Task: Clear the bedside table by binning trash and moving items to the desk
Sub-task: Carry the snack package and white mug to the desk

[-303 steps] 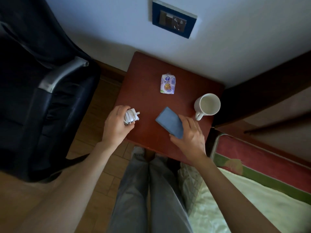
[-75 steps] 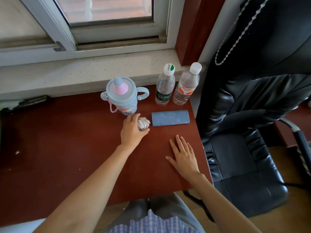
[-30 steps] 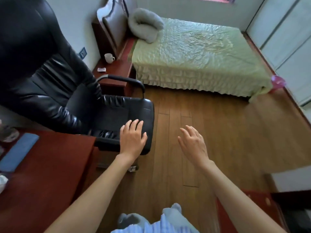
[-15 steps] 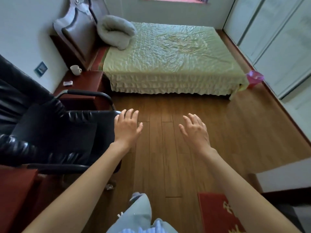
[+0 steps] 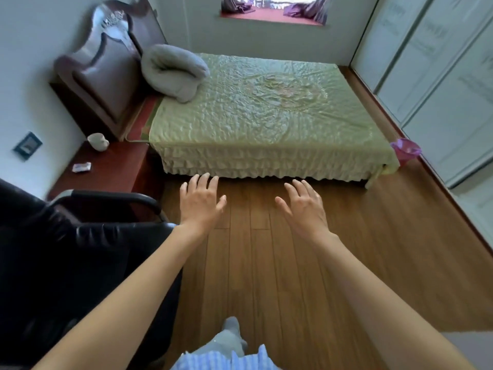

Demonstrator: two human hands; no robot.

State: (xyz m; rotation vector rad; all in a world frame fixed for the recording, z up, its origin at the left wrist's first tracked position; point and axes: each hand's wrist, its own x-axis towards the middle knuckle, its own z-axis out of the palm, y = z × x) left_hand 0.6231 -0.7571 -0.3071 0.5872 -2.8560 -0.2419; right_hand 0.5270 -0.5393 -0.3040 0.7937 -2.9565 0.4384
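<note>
The red-brown bedside table (image 5: 114, 166) stands at the left beside the bed's headboard. On it are a white mug (image 5: 98, 141) at the back and a small snack wrapper (image 5: 82, 167) nearer the wall. My left hand (image 5: 201, 202) and my right hand (image 5: 302, 209) are both held out in front of me over the wooden floor, palms down, fingers spread, holding nothing. A pink bin (image 5: 405, 151) sits on the floor at the bed's far right corner.
A black leather office chair (image 5: 66, 257) with a curved armrest fills the left foreground between me and the bedside table. The bed (image 5: 261, 113) has a green cover and a rolled grey quilt (image 5: 173, 72). White wardrobe doors (image 5: 440, 84) line the right wall.
I set the blue case and the coiled charger on the desk, then turned toward the bed. Over the last second the view has moved forward, bringing the bedside table closer. Both hands stay empty.
</note>
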